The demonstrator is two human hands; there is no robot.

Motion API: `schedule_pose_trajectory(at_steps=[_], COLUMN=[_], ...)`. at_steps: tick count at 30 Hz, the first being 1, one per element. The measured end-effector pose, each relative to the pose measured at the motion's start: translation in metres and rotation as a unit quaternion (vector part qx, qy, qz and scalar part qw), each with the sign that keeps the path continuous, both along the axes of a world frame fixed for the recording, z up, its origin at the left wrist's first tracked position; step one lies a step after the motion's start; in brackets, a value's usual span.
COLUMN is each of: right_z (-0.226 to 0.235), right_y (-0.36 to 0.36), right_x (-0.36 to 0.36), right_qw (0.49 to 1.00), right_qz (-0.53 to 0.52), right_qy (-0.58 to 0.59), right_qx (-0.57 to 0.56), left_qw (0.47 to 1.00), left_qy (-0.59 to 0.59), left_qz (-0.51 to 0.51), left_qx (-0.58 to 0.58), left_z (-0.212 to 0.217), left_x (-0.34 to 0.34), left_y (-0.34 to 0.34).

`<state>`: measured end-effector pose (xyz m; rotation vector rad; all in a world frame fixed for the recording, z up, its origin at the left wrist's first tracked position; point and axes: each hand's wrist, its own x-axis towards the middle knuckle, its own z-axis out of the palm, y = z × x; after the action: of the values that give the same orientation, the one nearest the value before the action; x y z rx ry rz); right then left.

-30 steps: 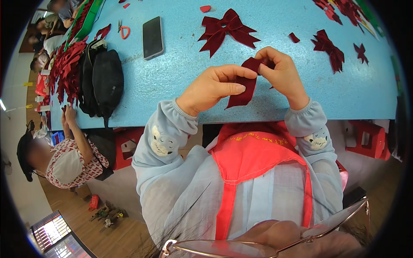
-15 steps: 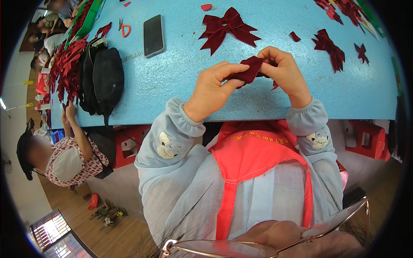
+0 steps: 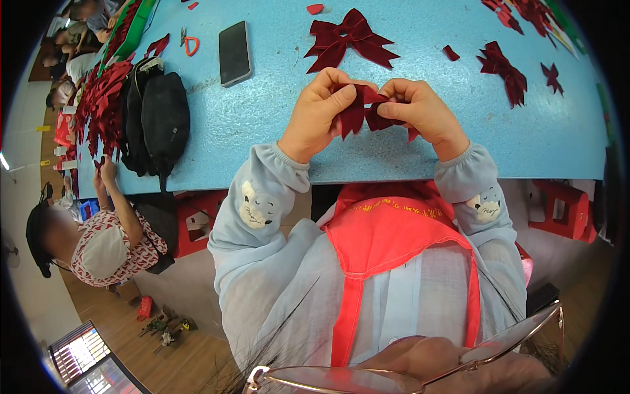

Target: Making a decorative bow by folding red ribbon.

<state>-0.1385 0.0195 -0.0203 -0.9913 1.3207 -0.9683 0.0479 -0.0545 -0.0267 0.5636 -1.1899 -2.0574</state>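
My left hand (image 3: pixel 319 113) and my right hand (image 3: pixel 423 113) meet over the near edge of the blue table (image 3: pixel 262 125). Together they pinch a dark red ribbon piece (image 3: pixel 365 111), folded into loops between the fingers. Thumbs and forefingers of both hands press on the folds. A finished dark red bow (image 3: pixel 348 39) lies on the table just beyond my hands. Another dark red bow (image 3: pixel 502 69) lies to the right, with small red scraps (image 3: pixel 451 52) near it.
A black phone (image 3: pixel 234 52) lies left of the bow, with red-handled scissors (image 3: pixel 189 43) further left. A black bag (image 3: pixel 157 121) and a heap of red ribbon pieces (image 3: pixel 98 105) sit at the table's left end. Another person (image 3: pixel 92 243) sits there. Red stools (image 3: pixel 558 210) stand under the table.
The ribbon hung as a flat strip from my hands a second ago. Both hands have since lifted it further over the table and folded it into loops.
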Motion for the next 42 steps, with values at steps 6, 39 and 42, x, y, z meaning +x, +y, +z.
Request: schedule_pose_trajectory(at_steps=[6, 39, 42], right_z=[-0.003, -0.003, -0.005], right_y=[-0.003, -0.005, -0.005], right_x=[-0.001, -0.003, -0.003], right_qw=[0.998, 0.999, 1.000], right_qz=[0.005, 0.025, -0.002], right_qy=[-0.061, 0.022, -0.019], right_qx=[0.015, 0.009, 0.005], left_qw=[0.998, 0.973, 0.990], left_qy=[-0.019, -0.183, -0.136], left_qz=[-0.030, 0.020, -0.003], left_qx=[0.045, -0.141, 0.042], left_z=[-0.004, 0.009, 0.009], left_x=[-0.002, -0.001, -0.002], left_y=[-0.014, -0.015, -0.012])
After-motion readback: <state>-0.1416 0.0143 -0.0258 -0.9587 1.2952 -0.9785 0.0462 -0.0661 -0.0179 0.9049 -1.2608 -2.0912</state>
